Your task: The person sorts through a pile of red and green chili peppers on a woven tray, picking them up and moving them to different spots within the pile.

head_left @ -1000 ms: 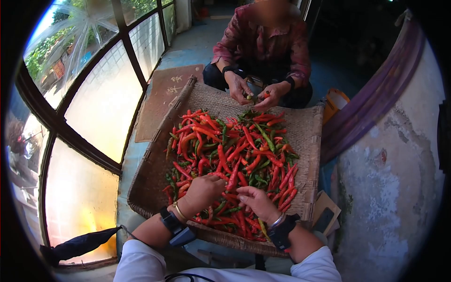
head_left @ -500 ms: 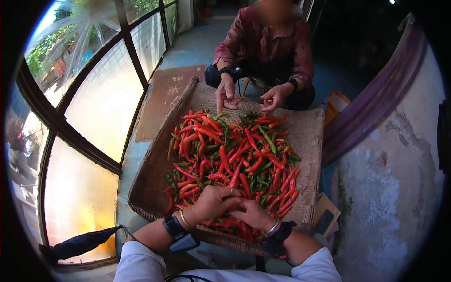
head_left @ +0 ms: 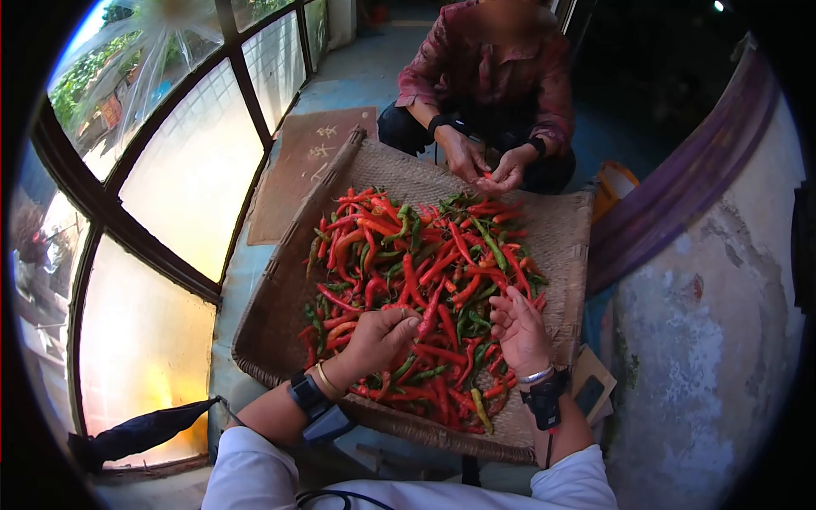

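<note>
A woven basket holds a heap of red and green chili peppers. Above the heap's near left part, my left hand is closed with its fingers pinched together; whatever lies between them is too small to tell. My right hand is raised over the heap's right side, its fingers spread and slightly curled, holding nothing. The two hands are apart.
Across the basket sits a person with both hands together over the far rim, holding something small and red. A brown board lies at the left beside the windows. A purple cloth hangs at the right wall.
My right hand has moved right and away from my left hand, and its fingers have opened. The other person's hands have come together. My left hand stays closed.
</note>
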A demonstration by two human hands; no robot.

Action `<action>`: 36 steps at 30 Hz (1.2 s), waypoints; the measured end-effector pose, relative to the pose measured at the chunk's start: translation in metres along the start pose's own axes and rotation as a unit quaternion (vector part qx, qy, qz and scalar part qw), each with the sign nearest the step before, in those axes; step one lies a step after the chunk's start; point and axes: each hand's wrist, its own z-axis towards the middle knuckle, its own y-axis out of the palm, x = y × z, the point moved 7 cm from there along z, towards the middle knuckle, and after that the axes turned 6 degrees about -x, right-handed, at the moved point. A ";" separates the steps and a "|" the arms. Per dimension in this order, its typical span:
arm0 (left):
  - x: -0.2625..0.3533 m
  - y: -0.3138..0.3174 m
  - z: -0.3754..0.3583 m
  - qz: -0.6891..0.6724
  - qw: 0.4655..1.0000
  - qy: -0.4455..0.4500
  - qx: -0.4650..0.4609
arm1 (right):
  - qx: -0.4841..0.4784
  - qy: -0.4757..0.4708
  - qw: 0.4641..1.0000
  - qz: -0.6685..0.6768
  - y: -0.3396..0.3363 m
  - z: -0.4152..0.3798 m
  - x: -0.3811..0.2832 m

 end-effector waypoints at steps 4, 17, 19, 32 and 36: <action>-0.011 0.009 0.000 -0.140 0.988 -0.062 -0.017 | -0.129 0.132 0.960 -0.210 0.028 -0.016 0.049; -0.006 0.051 -0.007 0.047 0.990 0.091 -0.101 | -0.239 -0.060 0.875 -0.416 0.062 -0.039 0.073; 0.004 0.049 -0.008 0.073 0.986 0.129 -0.080 | -0.235 -0.083 0.872 -0.422 0.061 -0.039 0.065; 0.007 0.042 -0.006 0.021 0.994 0.040 -0.098 | -0.070 0.076 0.994 -0.028 0.034 -0.026 0.044; 0.007 0.030 -0.002 0.069 0.994 0.054 -0.063 | -0.039 0.045 0.997 0.048 0.023 -0.018 0.031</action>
